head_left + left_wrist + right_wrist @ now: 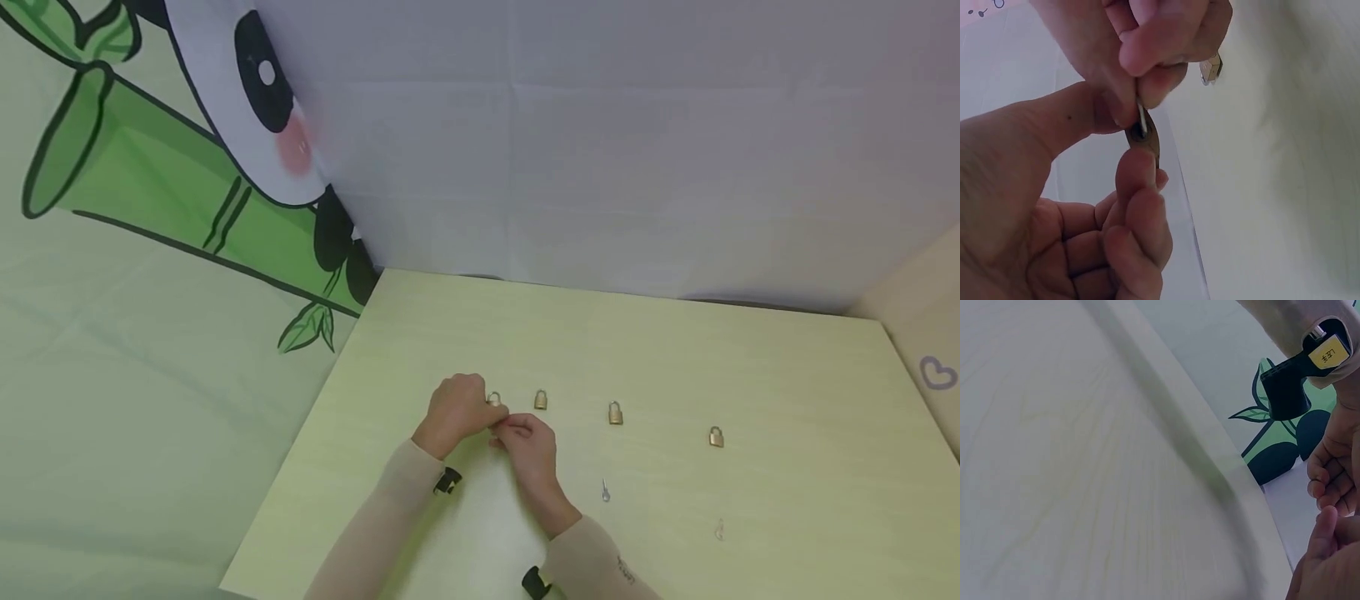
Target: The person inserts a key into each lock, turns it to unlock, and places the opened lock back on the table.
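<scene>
My left hand [461,407] grips a small brass padlock [1152,142] between thumb and fingers, its shackle just showing beyond the thumb in the head view. My right hand [531,454] meets it from the right and pinches a thin metal key [1142,117]. In the left wrist view the key's shaft reaches the dark keyhole on the padlock's end face. Fingers hide the key's head. The right wrist view catches only parts of both hands at its right edge, with the padlock hidden.
Three more brass padlocks, a near one [541,400], a middle one [615,413] and a far right one [716,437], stand spaced along the pale table [810,500]. Nearer the front lie a key [605,492] and a faint small key-like piece [720,530]. Printed cloth hangs behind.
</scene>
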### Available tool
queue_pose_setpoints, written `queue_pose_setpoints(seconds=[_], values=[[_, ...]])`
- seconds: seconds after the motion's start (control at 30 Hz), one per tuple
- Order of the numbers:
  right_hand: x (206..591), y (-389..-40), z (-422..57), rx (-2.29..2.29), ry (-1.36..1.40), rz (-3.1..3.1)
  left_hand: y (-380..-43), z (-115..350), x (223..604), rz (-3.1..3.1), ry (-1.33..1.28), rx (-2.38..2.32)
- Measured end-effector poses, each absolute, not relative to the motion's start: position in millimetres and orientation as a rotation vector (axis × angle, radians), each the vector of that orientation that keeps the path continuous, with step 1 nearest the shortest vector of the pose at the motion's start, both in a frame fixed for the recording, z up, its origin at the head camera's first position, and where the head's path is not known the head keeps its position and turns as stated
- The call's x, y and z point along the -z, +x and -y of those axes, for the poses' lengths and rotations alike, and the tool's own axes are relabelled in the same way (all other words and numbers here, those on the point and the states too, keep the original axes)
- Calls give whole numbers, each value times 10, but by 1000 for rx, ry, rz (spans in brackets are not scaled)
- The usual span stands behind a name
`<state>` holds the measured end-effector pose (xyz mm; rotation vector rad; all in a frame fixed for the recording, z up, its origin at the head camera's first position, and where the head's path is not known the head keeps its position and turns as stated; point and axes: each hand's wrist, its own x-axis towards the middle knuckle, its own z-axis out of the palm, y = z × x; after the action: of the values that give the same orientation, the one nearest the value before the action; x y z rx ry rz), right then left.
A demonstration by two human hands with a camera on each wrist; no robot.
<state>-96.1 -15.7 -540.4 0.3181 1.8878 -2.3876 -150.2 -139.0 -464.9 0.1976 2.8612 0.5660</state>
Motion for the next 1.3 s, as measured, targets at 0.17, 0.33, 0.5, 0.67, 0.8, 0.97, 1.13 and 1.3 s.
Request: queue_pose_setpoints(seconds=[0.17, 0.33, 0.5, 0.67, 0.8, 0.97, 1.13, 1.3], values=[[5397, -971, 161, 2364, 268, -1883, -1546, 1423, 4626, -2871, 193, -563], [5400, -963, 169, 2306, 177, -1863, -1568, 1439, 4607, -2863, 219, -564], [5400, -957, 182, 2324, 148, -1797, -1556, 1445, 4617, -2854, 237, -611], [5443, -971, 192, 2368, 169, -1675, -1549, 1450, 4638, -2844, 267, -645], [5473, -974, 194, 2395, 182, -1598, -1551, 1454, 4650, -2849, 284, -642], [5461, -964, 198, 2406, 206, -1568, -1547, 1454, 4648, -2869, 279, -632], [5461, -949, 173, 2396, 209, -1560, -1542, 1445, 4629, -2876, 305, -622], [5480, -936, 70, 2349, 235, -1608, -1550, 1455, 4591, -2884, 354, -609]])
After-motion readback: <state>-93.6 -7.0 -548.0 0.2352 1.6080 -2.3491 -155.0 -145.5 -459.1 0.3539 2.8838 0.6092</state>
